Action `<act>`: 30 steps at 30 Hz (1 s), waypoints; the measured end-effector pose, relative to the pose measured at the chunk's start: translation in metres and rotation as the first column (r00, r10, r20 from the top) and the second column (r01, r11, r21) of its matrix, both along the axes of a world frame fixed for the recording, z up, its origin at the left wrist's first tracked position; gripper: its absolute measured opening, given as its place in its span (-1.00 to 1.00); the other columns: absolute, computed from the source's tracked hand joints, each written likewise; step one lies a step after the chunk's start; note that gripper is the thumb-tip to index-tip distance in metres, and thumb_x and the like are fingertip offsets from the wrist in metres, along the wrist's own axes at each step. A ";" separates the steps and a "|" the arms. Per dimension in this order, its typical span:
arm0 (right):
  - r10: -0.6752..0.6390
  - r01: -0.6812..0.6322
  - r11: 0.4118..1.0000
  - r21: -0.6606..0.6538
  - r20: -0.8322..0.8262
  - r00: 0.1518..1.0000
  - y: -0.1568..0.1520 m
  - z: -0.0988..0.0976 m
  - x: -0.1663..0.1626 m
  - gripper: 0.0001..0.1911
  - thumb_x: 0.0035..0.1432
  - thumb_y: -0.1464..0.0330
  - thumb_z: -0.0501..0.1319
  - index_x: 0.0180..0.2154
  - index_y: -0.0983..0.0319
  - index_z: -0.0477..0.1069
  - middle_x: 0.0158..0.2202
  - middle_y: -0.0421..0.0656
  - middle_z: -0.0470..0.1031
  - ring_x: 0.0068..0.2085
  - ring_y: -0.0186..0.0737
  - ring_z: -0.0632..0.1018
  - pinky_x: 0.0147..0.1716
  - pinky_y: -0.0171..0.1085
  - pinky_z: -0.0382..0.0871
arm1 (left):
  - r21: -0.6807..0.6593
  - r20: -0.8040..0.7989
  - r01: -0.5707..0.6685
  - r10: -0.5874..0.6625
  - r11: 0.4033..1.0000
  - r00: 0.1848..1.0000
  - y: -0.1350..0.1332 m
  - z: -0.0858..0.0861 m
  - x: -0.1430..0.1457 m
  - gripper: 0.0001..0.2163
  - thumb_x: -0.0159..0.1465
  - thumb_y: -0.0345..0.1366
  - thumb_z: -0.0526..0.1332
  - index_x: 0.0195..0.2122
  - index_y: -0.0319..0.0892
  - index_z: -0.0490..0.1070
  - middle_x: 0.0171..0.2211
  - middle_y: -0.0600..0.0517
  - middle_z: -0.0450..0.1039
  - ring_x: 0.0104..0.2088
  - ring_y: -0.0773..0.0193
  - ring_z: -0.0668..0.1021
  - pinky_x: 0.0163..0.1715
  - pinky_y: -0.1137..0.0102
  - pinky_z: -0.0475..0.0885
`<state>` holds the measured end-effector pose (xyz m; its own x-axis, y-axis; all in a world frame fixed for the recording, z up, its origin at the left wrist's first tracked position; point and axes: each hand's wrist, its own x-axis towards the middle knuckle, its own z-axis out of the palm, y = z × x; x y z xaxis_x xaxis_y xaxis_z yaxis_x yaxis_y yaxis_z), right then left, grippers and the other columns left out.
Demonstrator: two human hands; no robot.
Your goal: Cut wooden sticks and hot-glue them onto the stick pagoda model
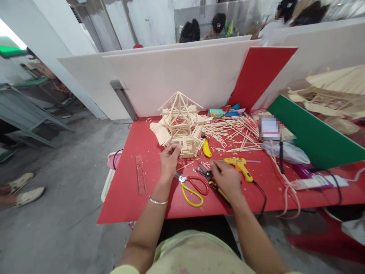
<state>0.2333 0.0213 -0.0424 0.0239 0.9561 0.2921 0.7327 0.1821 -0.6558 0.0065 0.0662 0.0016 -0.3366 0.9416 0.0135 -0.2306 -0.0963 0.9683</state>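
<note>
A pavilion-like model (182,118) of thin wooden sticks, with a pointed roof frame, stands in the middle of the red table. My left hand (169,161) is at its front left, thumb and finger pinched together; what they hold, if anything, is too small to make out. My right hand (228,177) is closed above the yellow-and-black cutters (219,190), partly covering them; I cannot make out anything in its fingers. Between my hands lie scissors (194,190) with one red and one yellow handle. A yellow utility knife (206,147) lies right of the model.
A yellow glue gun (239,165) with a cord lies beyond my right hand. Loose sticks (228,131) are heaped at the back right. A clear ruler (140,175) lies at left. White boards (171,76) and a green panel (316,133) border the red table (119,198).
</note>
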 end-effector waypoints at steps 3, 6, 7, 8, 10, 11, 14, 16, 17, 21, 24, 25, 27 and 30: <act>-0.249 0.260 0.965 -0.026 0.206 0.946 0.005 0.018 0.037 -0.61 0.35 0.11 0.07 -0.08 0.17 0.56 -0.13 -0.01 0.61 -0.19 -0.10 0.57 -0.30 -0.25 0.25 | 0.034 0.016 0.099 -0.100 0.994 0.995 -0.018 -0.004 0.005 -0.74 0.10 -0.11 0.44 -0.38 -0.18 0.49 -0.60 0.14 0.37 -0.66 0.47 0.33 -0.67 0.53 0.16; -0.163 0.205 0.974 -0.097 0.325 0.932 0.000 0.027 0.036 -0.65 0.34 0.17 0.06 -0.08 0.15 0.55 -0.12 -0.04 0.61 -0.17 -0.11 0.57 -0.29 -0.25 0.27 | 0.021 0.025 0.219 -0.220 0.975 0.975 -0.029 -0.014 0.015 -0.73 0.12 -0.12 0.44 -0.30 -0.17 0.49 -0.56 0.12 0.41 -0.65 0.47 0.36 -0.68 0.53 0.17; -0.093 0.144 0.982 -0.119 0.356 0.930 -0.005 0.026 0.030 -0.66 0.33 0.17 0.08 -0.05 0.15 0.53 -0.09 -0.04 0.60 -0.14 -0.10 0.57 -0.26 -0.24 0.29 | 0.005 0.020 0.255 -0.256 0.967 0.967 -0.032 -0.018 0.019 -0.73 0.12 -0.13 0.44 -0.29 -0.17 0.49 -0.57 0.13 0.40 -0.66 0.47 0.36 -0.68 0.54 0.16; -0.021 0.083 0.986 -0.143 0.393 0.919 -0.011 0.022 0.023 -0.65 0.30 0.16 0.11 -0.01 0.14 0.51 -0.06 -0.03 0.58 -0.11 -0.07 0.56 -0.23 -0.22 0.31 | -0.012 0.015 0.287 -0.287 0.958 0.958 -0.034 -0.022 0.022 -0.73 0.13 -0.13 0.44 -0.27 -0.17 0.49 -0.58 0.14 0.39 -0.66 0.47 0.35 -0.68 0.54 0.17; 0.099 -0.011 0.983 -0.185 0.477 0.874 -0.027 0.010 0.012 -0.54 0.23 0.13 0.20 0.11 0.14 0.44 0.06 0.03 0.52 0.01 0.03 0.51 -0.13 -0.16 0.32 | -0.035 0.016 0.326 -0.325 0.945 0.945 -0.038 -0.029 0.025 -0.71 0.13 -0.14 0.43 -0.20 -0.16 0.51 -0.55 0.14 0.40 -0.66 0.48 0.35 -0.68 0.54 0.19; 0.124 -0.026 0.981 -0.192 0.519 0.846 -0.035 0.003 0.010 -0.44 0.18 0.14 0.24 0.18 0.15 0.38 0.14 0.07 0.46 0.09 0.10 0.46 -0.07 -0.10 0.30 | -0.040 0.019 0.335 -0.335 0.941 0.942 -0.039 -0.032 0.026 -0.68 0.13 -0.14 0.43 -0.14 -0.15 0.52 -0.51 0.13 0.42 -0.66 0.48 0.35 -0.67 0.54 0.20; 0.129 -0.002 0.979 -0.205 0.611 0.781 -0.052 -0.011 0.014 -0.18 0.06 0.20 0.31 0.34 0.19 0.18 0.29 0.17 0.27 0.24 0.26 0.29 0.09 0.06 0.20 | -0.057 0.017 0.345 -0.344 0.937 0.939 -0.043 -0.038 0.023 -0.61 0.13 -0.13 0.43 -0.05 -0.13 0.53 -0.43 0.10 0.46 -0.65 0.50 0.35 -0.66 0.53 0.24; 0.143 0.025 0.969 -0.247 0.637 0.757 -0.055 -0.012 0.018 -0.12 0.02 0.24 0.31 0.36 0.24 0.14 0.25 0.21 0.29 0.21 0.28 0.31 0.09 0.08 0.18 | -0.068 0.020 0.361 -0.360 0.930 0.933 -0.044 -0.041 0.022 -0.66 0.13 -0.13 0.42 -0.09 -0.14 0.55 -0.46 0.11 0.44 -0.65 0.51 0.32 -0.66 0.53 0.23; 0.156 0.035 0.961 -0.273 0.645 0.748 -0.054 -0.011 0.018 -0.11 0.01 0.24 0.30 0.36 0.26 0.14 0.20 0.22 0.33 0.17 0.27 0.34 0.06 0.08 0.19 | -0.065 0.027 0.366 -0.365 0.928 0.931 -0.045 -0.042 0.022 -0.69 0.14 -0.13 0.42 -0.14 -0.14 0.55 -0.47 0.12 0.42 -0.66 0.52 0.30 -0.66 0.53 0.21; 0.172 0.079 0.944 -0.319 0.683 0.710 -0.042 -0.007 0.014 -0.16 0.01 0.21 0.30 0.31 0.32 0.21 0.03 0.26 0.41 0.04 0.29 0.40 -0.05 0.05 0.22 | -0.027 0.056 0.369 -0.368 0.929 0.928 -0.045 -0.046 0.026 -0.74 0.17 -0.09 0.41 -0.25 -0.14 0.50 -0.49 0.14 0.40 -0.67 0.54 0.24 -0.68 0.54 0.13; 0.155 0.093 0.946 -0.311 0.684 0.713 -0.036 -0.012 0.015 -0.26 0.04 0.27 0.29 0.25 0.33 0.28 0.00 0.24 0.41 0.02 0.25 0.42 -0.08 0.00 0.23 | -0.025 0.060 0.357 -0.355 0.934 0.933 -0.046 -0.051 0.026 -0.70 0.18 -0.03 0.39 -0.28 -0.15 0.47 -0.48 0.11 0.44 -0.67 0.54 0.23 -0.68 0.53 0.13; 0.147 0.096 0.945 -0.312 0.669 0.728 -0.035 -0.013 0.017 -0.31 0.04 0.29 0.28 0.22 0.32 0.31 -0.01 0.22 0.42 0.02 0.22 0.43 -0.08 -0.03 0.24 | -0.026 0.055 0.355 -0.354 0.934 0.934 -0.047 -0.052 0.025 -0.70 0.18 -0.02 0.39 -0.27 -0.15 0.48 -0.47 0.11 0.44 -0.67 0.53 0.24 -0.67 0.53 0.14; 0.129 0.097 0.942 -0.321 0.613 0.779 -0.036 -0.013 0.023 -0.39 0.04 0.29 0.29 0.14 0.28 0.35 -0.03 0.16 0.43 0.01 0.16 0.45 -0.08 -0.08 0.26 | -0.025 0.031 0.359 -0.358 0.933 0.933 -0.048 -0.055 0.022 -0.70 0.21 -0.02 0.37 -0.24 -0.15 0.50 -0.46 0.09 0.46 -0.65 0.51 0.27 -0.65 0.52 0.19; 0.134 0.019 0.951 -0.308 0.468 0.874 -0.040 -0.002 0.029 -0.41 0.06 0.30 0.25 0.15 0.24 0.31 0.04 0.10 0.43 0.02 0.06 0.48 -0.07 -0.15 0.31 | -0.012 -0.062 0.364 -0.364 0.931 0.929 -0.047 -0.056 0.018 -0.73 0.26 -0.04 0.33 -0.22 -0.14 0.54 -0.42 0.05 0.49 -0.53 0.40 0.43 -0.49 0.48 0.36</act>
<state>0.2618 -0.0188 -0.0441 -0.1032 0.9938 -0.0412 0.9624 0.0893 -0.2565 0.0242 0.0187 -0.0547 0.0312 0.9992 0.0233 -0.1897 -0.0169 0.9817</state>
